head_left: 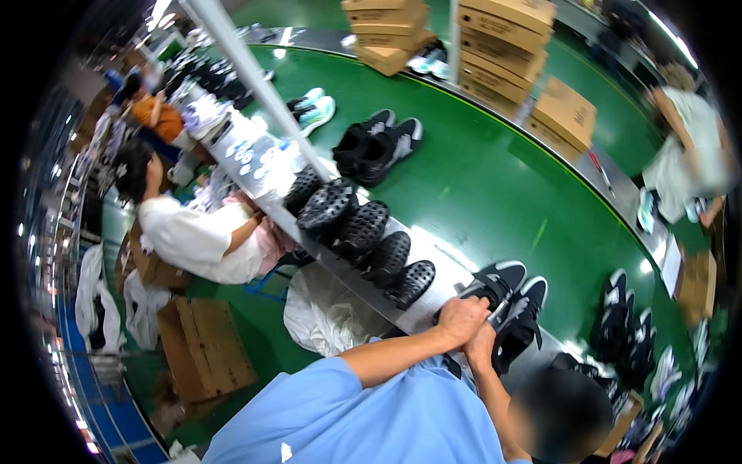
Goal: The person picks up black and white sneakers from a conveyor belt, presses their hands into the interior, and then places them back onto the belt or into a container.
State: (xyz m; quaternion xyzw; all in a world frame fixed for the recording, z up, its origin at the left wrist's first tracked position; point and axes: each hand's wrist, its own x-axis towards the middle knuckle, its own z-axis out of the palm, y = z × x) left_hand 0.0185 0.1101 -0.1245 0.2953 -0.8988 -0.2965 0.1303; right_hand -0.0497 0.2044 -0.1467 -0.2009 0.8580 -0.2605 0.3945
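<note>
My left hand (462, 319) is closed at the heel and opening of a black sneaker (495, 283) with a light sole, which lies on the metal ledge by the green belt. Just below it, my right hand (480, 345) has its fingers curled close against the left; what they pinch is hidden. To the right, the mate, another black sneaker (519, 323), sits alongside with a loose strap or lace end at its side. Left of my hands, several black perforated shoe-shaped forms (412, 284) stand in a row on the ledge.
A pair of black sneakers (376, 147) rides on the green belt (495, 185). Brown shoe boxes (502, 54) are stacked beyond. A metal post (259, 85) rises at left. A person in white (201, 240) sits left, near an open carton (205, 352). More black shoes (618, 325) stand right.
</note>
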